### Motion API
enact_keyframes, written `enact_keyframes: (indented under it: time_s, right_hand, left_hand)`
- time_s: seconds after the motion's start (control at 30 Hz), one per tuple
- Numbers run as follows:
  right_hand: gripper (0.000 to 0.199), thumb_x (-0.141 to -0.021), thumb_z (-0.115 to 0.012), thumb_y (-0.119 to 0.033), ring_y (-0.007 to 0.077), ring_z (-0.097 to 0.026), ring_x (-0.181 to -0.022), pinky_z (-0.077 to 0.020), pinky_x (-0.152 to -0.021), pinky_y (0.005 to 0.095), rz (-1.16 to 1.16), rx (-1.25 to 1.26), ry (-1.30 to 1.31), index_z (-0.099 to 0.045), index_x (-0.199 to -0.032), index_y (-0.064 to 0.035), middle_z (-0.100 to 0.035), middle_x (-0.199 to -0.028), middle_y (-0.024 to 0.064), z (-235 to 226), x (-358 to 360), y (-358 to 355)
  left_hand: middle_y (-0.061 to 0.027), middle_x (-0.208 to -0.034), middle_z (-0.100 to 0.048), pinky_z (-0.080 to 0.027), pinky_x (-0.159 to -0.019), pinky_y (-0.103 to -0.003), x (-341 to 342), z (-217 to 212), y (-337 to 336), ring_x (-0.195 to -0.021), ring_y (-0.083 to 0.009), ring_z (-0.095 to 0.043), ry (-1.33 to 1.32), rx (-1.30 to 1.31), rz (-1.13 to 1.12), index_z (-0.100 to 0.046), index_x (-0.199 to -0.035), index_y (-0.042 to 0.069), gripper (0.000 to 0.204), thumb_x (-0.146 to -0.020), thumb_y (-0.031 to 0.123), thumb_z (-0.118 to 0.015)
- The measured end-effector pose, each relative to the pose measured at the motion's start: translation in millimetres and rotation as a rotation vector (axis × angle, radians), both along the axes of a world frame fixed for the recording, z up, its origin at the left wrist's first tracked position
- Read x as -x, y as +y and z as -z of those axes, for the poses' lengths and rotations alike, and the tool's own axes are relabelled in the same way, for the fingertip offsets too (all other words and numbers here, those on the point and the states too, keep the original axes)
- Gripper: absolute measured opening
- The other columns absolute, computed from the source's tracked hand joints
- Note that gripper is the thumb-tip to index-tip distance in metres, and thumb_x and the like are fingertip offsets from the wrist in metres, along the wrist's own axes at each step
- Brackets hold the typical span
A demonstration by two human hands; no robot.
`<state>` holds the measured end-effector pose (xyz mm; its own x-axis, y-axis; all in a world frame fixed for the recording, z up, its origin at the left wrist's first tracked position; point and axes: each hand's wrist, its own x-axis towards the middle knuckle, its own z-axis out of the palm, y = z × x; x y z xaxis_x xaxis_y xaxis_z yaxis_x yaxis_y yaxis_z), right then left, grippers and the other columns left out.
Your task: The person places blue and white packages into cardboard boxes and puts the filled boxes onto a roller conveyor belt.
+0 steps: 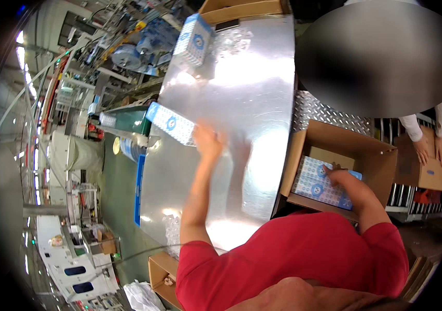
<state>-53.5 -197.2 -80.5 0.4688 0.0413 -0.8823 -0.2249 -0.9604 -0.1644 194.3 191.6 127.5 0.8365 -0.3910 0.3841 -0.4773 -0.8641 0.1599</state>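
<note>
At the metal table [190,176], my step looks like boxing up: my left hand [209,139] meets a blue-and-white box [172,123] by the table's left edge, but blur means I can't tell whether those fingers grip. My right hand [339,177] touches packed boxes [313,179] inside the carton [368,161] right of the table, grip unclear. Next calls for a firm hold, clearing the carton's wall beside the table; plastic pieces [234,42] clutter its far end.
</note>
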Motion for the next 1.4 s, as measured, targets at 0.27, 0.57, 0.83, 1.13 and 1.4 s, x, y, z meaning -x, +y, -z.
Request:
enact_keyframes:
  time_s: [0.27,0.57,0.83,1.13,1.4]
  right_hand:
    - [0.052,-0.073,-0.061,-0.019,0.0356,-0.052,-0.107,-0.0447,-0.089,0.042,-0.086,-0.407,-0.608,-0.048,-0.123,-0.0103,-0.05,-0.118,0.023,-25,-41,57]
    - [0.071,-0.064,-0.071,-0.009,0.0333,-0.038,-0.123,-0.0316,-0.1,0.0449,-0.332,-0.369,-1.294,-0.045,-0.129,-0.0157,-0.041,-0.133,0.0153,-239,-119,116]
    - [0.102,-0.049,-0.083,-0.036,0.0289,-0.03,-0.129,-0.013,-0.109,0.0512,-0.646,-0.4,-1.087,-0.035,-0.137,-0.0202,-0.039,-0.135,0.0125,-238,-138,147]
    - [0.096,-0.05,-0.081,-0.035,0.0271,-0.035,-0.125,-0.0135,-0.109,0.0513,-0.584,-0.445,-1.062,-0.039,-0.134,-0.0181,-0.045,-0.128,0.0117,-242,-138,150]
    - [0.093,-0.051,-0.08,-0.036,0.0261,-0.038,-0.122,-0.0168,-0.108,0.0508,-0.567,-0.433,-1.11,-0.04,-0.134,-0.0188,-0.048,-0.122,0.01,-242,-137,152]
  left_hand:
    - [-0.0294,-0.146,-0.001,-0.039,-0.096,-0.045,-109,-9,90,-0.122,-0.0444,-0.04,0.464,0.152,-0.895,-0.017,-0.143,0.008,0.102,-0.065,0.055,-0.062]
    - [-0.0179,-0.148,-0.012,-0.046,-0.086,-0.043,29,-24,9,-0.112,-0.0401,-0.05,0.556,-0.06,0.036,-0.028,-0.141,0.017,0.093,-0.062,0.038,-0.071]
    - [-0.0197,-0.138,-0.037,-0.036,-0.099,-0.042,57,45,52,-0.122,-0.0372,-0.041,0.949,0.692,0.06,-0.029,-0.139,0.012,0.084,-0.069,0.031,-0.071]
    - [-0.0233,-0.135,-0.032,-0.03,-0.103,-0.045,-92,50,184,-0.125,-0.0386,-0.033,-0.231,0.556,-1.042,-0.022,-0.137,-0.001,0.102,-0.061,0.033,-0.081]
    - [-0.0233,-0.084,-0.06,-0.046,-0.069,-0.048,-69,90,130,-0.08,-0.0388,-0.059,0.156,0.288,-0.621,-0.062,-0.082,-0.003,0.037,-0.082,0.034,-0.059]
